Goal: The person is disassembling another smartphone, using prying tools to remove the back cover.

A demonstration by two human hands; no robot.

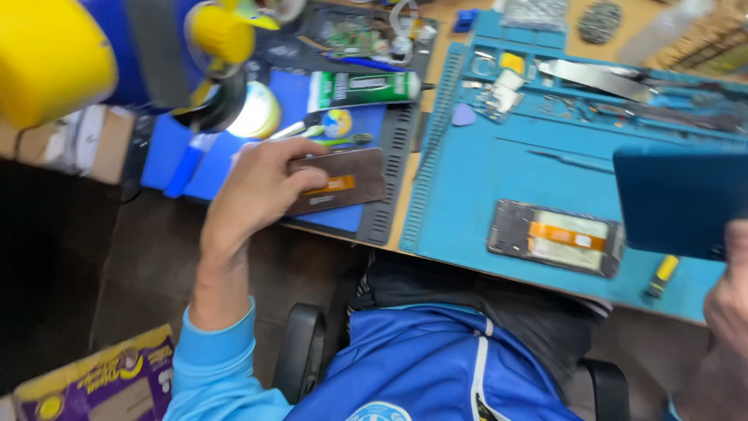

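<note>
Left hand (261,187) rests on the near-left work mat, fingers curled over the left end of a flat brownish rectangular panel with an orange flex strip (343,185), gripping it by that end. Panel lies on the dark blue mat with a ribbed grey edge (386,191), at the front edge of the wooden table (436,23).

Right hand (732,292) appears at the right frame edge, only partly in view and blurred; it is closed on the lower corner of a flat dark blue rectangular slab (682,199), held raised above the table.

On the large light blue silicone mat (483,171), near its front edge, lies an opened phone body with an orange flex cable across it (557,238). A small yellow-handled tool (662,274) lies just to its right. A green and white tube (362,87) lies behind the left mat. A metal blade (596,78) sits in the light blue mat's rear tray.
</note>
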